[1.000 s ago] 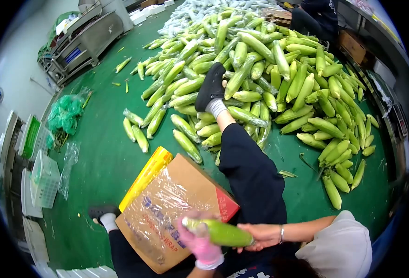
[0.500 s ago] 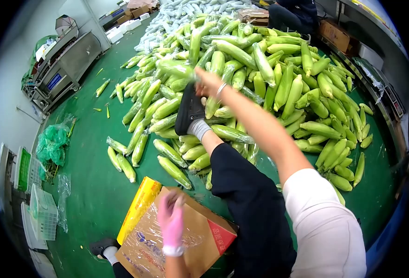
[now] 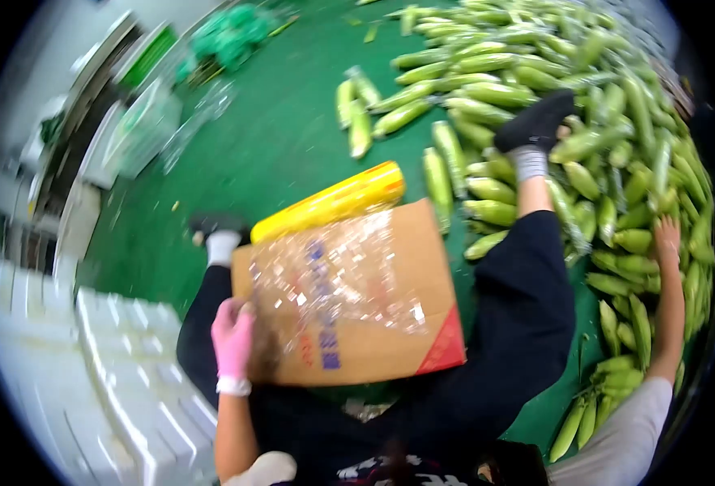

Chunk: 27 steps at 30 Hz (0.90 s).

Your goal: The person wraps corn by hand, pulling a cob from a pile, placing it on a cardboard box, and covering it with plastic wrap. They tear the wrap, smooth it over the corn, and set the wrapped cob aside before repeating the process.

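Observation:
My left hand (image 3: 232,344), in a pink glove, is at the left edge of a cardboard box (image 3: 414,267). Its fingers look curled in, and what they hold, if anything, is hidden. Crinkled clear film (image 3: 349,279) lies over the box top. Against the far side of the box rests a yellow roll of film (image 3: 329,202). At the far right, my bare right hand (image 3: 667,239) reaches into a heap of green corn cobs (image 3: 633,243), fingers apart and touching the cobs. Film-wrapped cobs (image 3: 495,93) lie around my outstretched foot.
White foam boxes (image 3: 122,364) stand at the lower left. White plastic crates (image 3: 143,130) and a green plastic bundle (image 3: 232,36) are at the upper left. Several wrapped cobs (image 3: 360,130) lie on the green floor (image 3: 276,121). My legs (image 3: 527,300) flank the cardboard box.
The view has turned downward and left. My right hand has left a wrapped cob on the pile and moved back to the cobs at my right. My left hand is now at the box's left edge.

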Tool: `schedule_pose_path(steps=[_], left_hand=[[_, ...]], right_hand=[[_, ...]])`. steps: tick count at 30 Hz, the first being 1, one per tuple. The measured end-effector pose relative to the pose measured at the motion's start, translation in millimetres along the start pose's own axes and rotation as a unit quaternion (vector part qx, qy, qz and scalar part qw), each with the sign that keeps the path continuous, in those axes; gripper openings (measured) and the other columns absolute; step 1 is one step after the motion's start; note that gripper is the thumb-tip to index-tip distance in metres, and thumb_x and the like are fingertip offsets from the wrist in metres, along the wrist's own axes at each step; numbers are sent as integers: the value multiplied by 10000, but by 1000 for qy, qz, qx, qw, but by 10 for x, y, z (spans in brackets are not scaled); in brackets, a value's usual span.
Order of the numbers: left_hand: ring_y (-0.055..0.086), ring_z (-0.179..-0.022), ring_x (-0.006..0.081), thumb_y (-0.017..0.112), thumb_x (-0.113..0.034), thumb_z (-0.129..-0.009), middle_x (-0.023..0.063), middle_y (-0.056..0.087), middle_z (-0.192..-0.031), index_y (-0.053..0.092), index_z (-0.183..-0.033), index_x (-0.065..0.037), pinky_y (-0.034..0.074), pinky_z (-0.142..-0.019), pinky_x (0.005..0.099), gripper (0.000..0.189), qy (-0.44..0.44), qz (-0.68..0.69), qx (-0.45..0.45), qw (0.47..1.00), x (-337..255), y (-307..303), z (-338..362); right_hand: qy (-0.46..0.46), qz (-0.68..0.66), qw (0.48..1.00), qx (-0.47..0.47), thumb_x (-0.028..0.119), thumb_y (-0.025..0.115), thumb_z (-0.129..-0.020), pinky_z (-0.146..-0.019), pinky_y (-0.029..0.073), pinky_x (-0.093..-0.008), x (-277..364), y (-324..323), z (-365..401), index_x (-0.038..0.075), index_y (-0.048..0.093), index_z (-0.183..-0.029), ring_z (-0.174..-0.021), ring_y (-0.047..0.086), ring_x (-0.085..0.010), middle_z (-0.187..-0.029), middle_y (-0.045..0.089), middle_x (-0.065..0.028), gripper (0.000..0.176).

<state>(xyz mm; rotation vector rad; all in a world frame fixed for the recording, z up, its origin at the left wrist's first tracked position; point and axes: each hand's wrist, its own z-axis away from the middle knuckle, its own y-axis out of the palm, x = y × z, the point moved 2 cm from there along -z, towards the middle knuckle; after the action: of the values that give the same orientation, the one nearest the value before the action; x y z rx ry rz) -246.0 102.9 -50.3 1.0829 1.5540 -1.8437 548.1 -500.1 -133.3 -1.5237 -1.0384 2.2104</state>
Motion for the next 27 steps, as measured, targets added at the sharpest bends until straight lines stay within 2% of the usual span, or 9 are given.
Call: schedule_pose_path(steps=[4,7,8,10,15,16,20,24,27], left_hand=[[600,-717,161,728,-157,-871,76,634,-828,615,-1037,2,515,-687,294,255,12,-62,-18,998,403,-40,225],[585,-711,183,764,-273,-843,85,599,-816,605,-1027,0,506,-672,309,365,13,-140,37,989,374,6,362],[579,-704,159,768,-290,-840,67,593,-807,595,-1049,6,500,-656,300,401,-12,-142,71,987,353,43,404],[614,-788,322,751,-480,-798,143,614,-932,562,-961,-1,513,-718,403,540,110,-309,90,940,171,104,512],[639,-843,382,631,-413,-893,183,652,-877,590,-918,-36,507,-744,468,381,86,-351,141,921,240,214,481],[639,-843,382,631,-413,-893,183,652,-877,590,-918,-36,507,-744,468,381,88,-352,137,922,234,165,484],[659,-867,367,563,-359,-917,163,696,-883,637,-898,-56,505,-776,476,313,42,-328,184,926,307,24,469],[646,-660,267,548,-225,-899,148,661,-718,602,-744,17,508,-640,393,293,-61,-47,174,982,448,-292,435],[550,-592,155,587,-163,-904,69,582,-674,525,-676,-57,473,-584,296,260,-202,384,212,876,395,-595,492]], right_hand=[[42,-148,987,-44,224,870,-606,-1063,423,-446,307,-366,943,45,508,-1301,-1353,408,-349,-1462,425,-184,804],[126,-302,944,-49,228,808,-726,-1030,438,-428,486,-584,1594,47,437,-1406,-1260,488,-419,-1432,450,-220,795],[141,-333,918,-161,265,776,-803,-1051,421,-434,550,-463,1702,16,436,-1412,-1280,476,-420,-1423,465,-241,741],[116,-366,869,-311,234,736,-856,-1001,449,-439,684,-579,1809,-28,485,-1343,-1208,543,-393,-1299,559,-232,607],[-161,-636,656,-373,45,731,-781,-992,447,-382,2569,-3717,3004,-8,515,-1319,-1136,590,-307,-1241,596,-181,582],[-246,-684,630,-273,46,750,-748,-980,459,-392,2897,-4218,3163,-4,524,-1304,-1131,596,-329,-1220,602,-190,603],[-455,-639,558,-271,225,773,-780,-911,469,-423,4456,-4908,3257,75,540,-1317,-1045,583,-367,-1137,593,-168,604],[-466,-615,600,-208,296,759,-798,-890,454,-437,4881,-4768,3347,104,540,-1326,-1029,573,-344,-1115,588,-138,602],[-527,-514,639,-220,288,748,-807,-909,442,-432,4601,-4654,3495,113,542,-1325,-1049,567,-330,-1144,587,-119,584]])
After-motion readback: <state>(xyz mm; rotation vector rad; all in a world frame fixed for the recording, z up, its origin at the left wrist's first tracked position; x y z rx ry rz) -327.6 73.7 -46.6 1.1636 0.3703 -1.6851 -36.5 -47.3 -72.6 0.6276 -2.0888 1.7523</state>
